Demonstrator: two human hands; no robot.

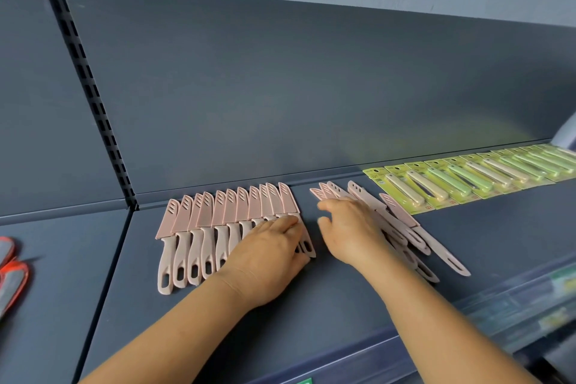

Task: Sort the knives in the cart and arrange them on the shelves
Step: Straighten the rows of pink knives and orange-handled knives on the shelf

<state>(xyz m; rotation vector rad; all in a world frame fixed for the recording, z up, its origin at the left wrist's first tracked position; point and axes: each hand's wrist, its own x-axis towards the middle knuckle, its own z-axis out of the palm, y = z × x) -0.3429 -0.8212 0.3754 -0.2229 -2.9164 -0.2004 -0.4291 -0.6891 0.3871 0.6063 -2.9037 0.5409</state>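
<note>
Pink knives [199,227] tips toward back panel; left hand [268,256], right hand [349,227] flat, fingers spread, on them.

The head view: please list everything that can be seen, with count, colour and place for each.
Neat row of knives: about eleven, pink with blade covers, left half of the shelf, side by side.
Loose knives: several, exact count unclear, pink, a fanned pile to the right of the row.
Carded packs: many, overlapping, yellow-green cards with beige and green items, back right of the shelf.
Shelf: one, dark blue-grey, below the back panel.
Grey and orange items: two, left neighbouring shelf, cut off by the edge.
Left hand: flat on the right end of the row.
Right hand: flat on the loose pile.
</note>
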